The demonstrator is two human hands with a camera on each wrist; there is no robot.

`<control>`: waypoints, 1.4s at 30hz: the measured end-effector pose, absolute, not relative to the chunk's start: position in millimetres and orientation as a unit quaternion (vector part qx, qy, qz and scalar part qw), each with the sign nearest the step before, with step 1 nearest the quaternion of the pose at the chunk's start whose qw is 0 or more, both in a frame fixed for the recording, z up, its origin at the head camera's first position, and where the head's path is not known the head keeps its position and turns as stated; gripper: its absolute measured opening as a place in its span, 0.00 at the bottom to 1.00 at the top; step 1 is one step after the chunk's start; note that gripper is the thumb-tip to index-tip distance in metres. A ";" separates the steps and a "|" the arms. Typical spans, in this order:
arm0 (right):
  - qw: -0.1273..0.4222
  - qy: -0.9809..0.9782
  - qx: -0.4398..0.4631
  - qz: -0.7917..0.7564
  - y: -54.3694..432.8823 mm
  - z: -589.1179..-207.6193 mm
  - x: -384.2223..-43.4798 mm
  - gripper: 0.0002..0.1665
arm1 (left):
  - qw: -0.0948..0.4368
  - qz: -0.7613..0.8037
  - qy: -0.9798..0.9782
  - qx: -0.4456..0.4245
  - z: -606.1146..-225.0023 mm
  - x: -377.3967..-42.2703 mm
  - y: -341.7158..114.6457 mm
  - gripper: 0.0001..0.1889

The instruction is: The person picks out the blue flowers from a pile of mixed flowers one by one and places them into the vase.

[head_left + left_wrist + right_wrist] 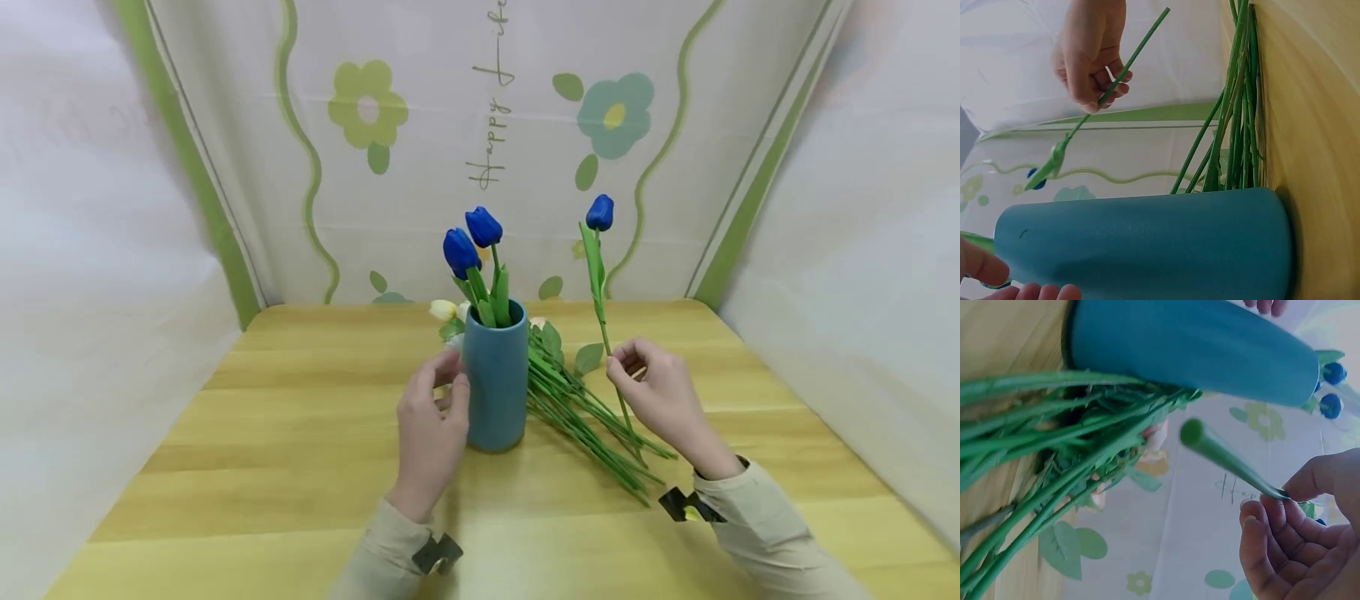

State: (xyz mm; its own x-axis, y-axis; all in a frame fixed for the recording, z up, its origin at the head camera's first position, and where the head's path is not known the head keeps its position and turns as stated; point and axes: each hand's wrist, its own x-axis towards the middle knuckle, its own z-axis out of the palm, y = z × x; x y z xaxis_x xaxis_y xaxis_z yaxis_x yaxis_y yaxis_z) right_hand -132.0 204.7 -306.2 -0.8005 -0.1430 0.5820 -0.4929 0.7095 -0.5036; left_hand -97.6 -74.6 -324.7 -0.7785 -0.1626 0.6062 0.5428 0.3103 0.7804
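Observation:
A blue-grey vase (497, 383) stands upright on the table with two blue tulips (482, 227) in its mouth. My left hand (431, 421) is at the vase's left side, its fingers loosely bent and the fingertips right at the wall. To the right of the vase, my right hand (663, 396) pinches a single blue tulip (600, 213) by its green stem between thumb and fingers, bloom up. The right wrist view shows the cut end of that stem (1222, 453) pointing toward the camera.
Behind and right of the vase lies a bundle of green stems (585, 425) with leaves. A pale bloom (442, 310) shows behind the vase on the left. The wooden table (300, 467) is enclosed by white cloth walls, the back one printed with flowers.

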 end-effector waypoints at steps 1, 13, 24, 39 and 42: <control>0.265 -0.885 0.182 0.337 203.2 -304.7 -130.1 0.04 | 0.306 -0.573 -0.750 -0.128 -324.0 -98.4 -74.0 0.14; 0.319 -0.849 0.244 0.344 189.1 -299.5 -115.0 0.07 | 0.308 -0.565 -0.752 -0.139 -324.5 -100.2 -71.3 0.12; 0.361 -0.802 0.324 0.349 178.7 -296.1 -106.8 0.10 | 0.346 -0.548 -0.732 -0.210 -327.6 -98.3 -65.5 0.09; 0.358 -0.777 0.398 0.330 158.0 -295.7 -105.4 0.03 | 0.316 -0.547 -0.728 -0.267 -326.6 -91.7 -56.8 0.10; 0.346 -0.783 0.404 0.321 153.9 -298.8 -102.3 0.09 | 0.312 -0.546 -0.727 -0.275 -327.2 -90.5 -53.9 0.10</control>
State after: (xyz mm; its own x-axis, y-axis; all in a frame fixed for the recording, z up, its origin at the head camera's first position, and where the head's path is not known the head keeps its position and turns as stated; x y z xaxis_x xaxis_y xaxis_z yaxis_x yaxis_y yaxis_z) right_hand -102.3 153.9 -298.8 -0.4334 -0.4106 0.8022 -0.8557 0.4667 -0.2234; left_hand -90.5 -53.9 -327.2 -0.6537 0.0588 0.7545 0.7410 0.2520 0.6224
